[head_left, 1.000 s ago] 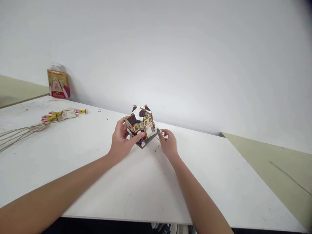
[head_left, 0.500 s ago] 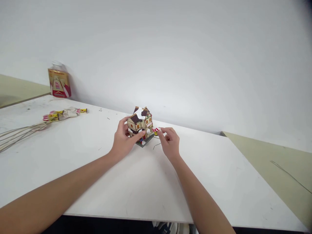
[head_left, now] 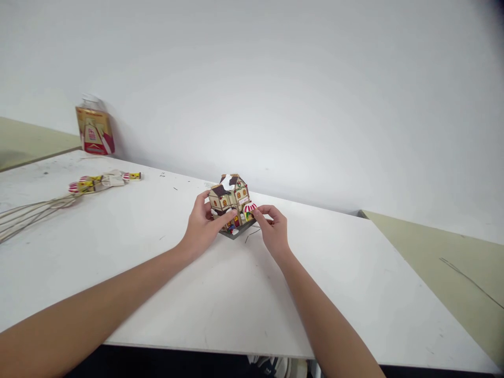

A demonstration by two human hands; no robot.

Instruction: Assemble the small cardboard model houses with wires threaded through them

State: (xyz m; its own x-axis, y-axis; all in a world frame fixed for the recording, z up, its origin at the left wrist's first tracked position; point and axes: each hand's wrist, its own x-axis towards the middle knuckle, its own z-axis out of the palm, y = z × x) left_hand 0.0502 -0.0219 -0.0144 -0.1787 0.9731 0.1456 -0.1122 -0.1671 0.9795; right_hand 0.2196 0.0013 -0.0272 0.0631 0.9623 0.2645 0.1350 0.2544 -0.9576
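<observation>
A small model house (head_left: 229, 198) with a dark, snow-patched roof and a grey base is tilted above the table. My left hand (head_left: 202, 223) is closed around its left side, the thumb across the front. With thumb and fingers, my right hand (head_left: 272, 226) pinches a tiny awning piece (head_left: 249, 209), striped red and white over yellow. The piece is against the right part of the house front, below the sign. Thin dark wires show just under my right fingers; where they lead is hidden.
On the white table (head_left: 189, 294), several striped pieces with long wires (head_left: 88, 184) lie at the left. A gold and red bottle (head_left: 94, 128) stands at the back left by the wall. A thin wire (head_left: 470, 282) is on the pale surface at the right.
The striped awning piece has gone from beside the house to against its front wall. My left hand has shifted the house slightly right and turned its front more toward me.
</observation>
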